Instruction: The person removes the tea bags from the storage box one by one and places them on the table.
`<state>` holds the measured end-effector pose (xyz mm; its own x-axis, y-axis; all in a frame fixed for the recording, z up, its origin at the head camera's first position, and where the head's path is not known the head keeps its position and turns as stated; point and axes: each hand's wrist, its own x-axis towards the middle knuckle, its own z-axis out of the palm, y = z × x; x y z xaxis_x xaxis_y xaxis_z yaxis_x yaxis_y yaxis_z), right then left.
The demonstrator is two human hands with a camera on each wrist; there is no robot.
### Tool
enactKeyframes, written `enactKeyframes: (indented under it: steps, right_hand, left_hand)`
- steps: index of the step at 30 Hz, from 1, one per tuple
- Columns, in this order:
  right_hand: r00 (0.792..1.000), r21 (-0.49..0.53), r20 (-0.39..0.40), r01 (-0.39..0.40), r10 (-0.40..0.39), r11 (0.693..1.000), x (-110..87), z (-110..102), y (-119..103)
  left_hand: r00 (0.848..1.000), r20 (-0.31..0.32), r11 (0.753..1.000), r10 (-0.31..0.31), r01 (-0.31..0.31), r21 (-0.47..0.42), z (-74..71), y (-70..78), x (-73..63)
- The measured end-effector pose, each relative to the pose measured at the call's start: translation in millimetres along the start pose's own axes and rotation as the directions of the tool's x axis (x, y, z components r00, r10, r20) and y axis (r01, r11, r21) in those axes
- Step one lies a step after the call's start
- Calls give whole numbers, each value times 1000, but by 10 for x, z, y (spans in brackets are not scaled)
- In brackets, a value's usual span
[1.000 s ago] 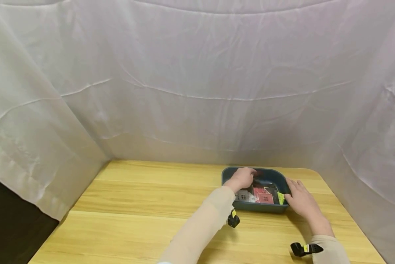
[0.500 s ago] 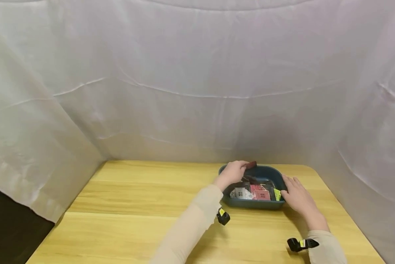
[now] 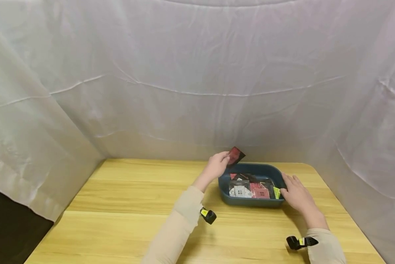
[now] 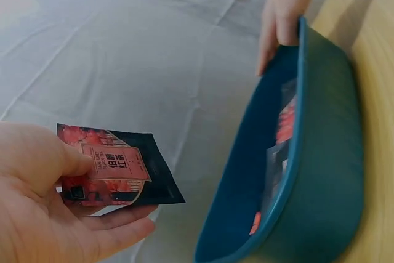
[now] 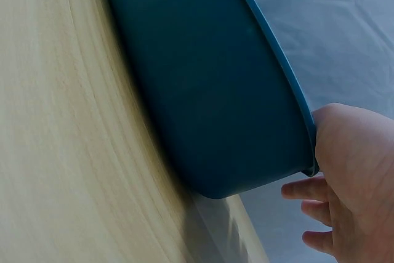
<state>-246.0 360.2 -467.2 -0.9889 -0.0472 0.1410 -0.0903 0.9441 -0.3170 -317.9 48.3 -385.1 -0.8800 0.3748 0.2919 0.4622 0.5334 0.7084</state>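
Note:
My left hand [image 3: 216,165] pinches a red-and-black tea sachet [image 3: 236,156] between thumb and fingers, above the left end of a dark teal plastic bin [image 3: 253,202]. In the left wrist view the sachet [image 4: 117,167] shows a pink label reading "Earl Grey black tea". Apart from it stands the bin [image 4: 326,152]. My right hand [image 3: 298,196] holds the bin's right end, its thumb over the rim. In the right wrist view that hand [image 5: 357,177] has its fingers spread beyond the bin's end wall [image 5: 215,90].
Several more sachets lie in the bin, among them a white-and-grey one [image 3: 239,190], a pink one [image 3: 261,193] and a yellow-green one [image 3: 276,192]. The bin stands on a wooden table [image 3: 128,198] near its back edge. Grey curtains [image 3: 184,91] hang around the table.
My left hand has lifted the tea sachet out of the bin and moved it up and to the left. My right hand has stayed at the bin's right end.

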Motion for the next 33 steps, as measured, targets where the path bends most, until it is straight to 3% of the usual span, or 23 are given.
enactKeyframes:
  steps: [7, 13, 19, 27, 33]
  right_hand:
    - [1000, -1, 15, -9, 9, 1000, -18, -7, -16]
    - [1000, 5, 16, -11, 10, 1000, -23, -6, -37]
    - [1000, 6, 16, -15, 15, 1000, -22, 18, -32]
    - [1000, 1, 6, -4, 4, 1000, -10, 14, -23]
    - [1000, 6, 10, -4, 4, 1000, -12, 16, -15]
  left_hand:
    - [997, -64, 990, -48, 38, -139, -255, -177, -149]
    - [985, -92, 944, -146, 111, -310, -457, -404, -286]
    - [969, -147, 919, -199, 133, -370, -693, -666, -455]
    - [934, -216, 902, -285, 184, -391, -1045, -999, -651]
    - [889, -288, 897, -356, 238, -374, -1312, -1235, -810]
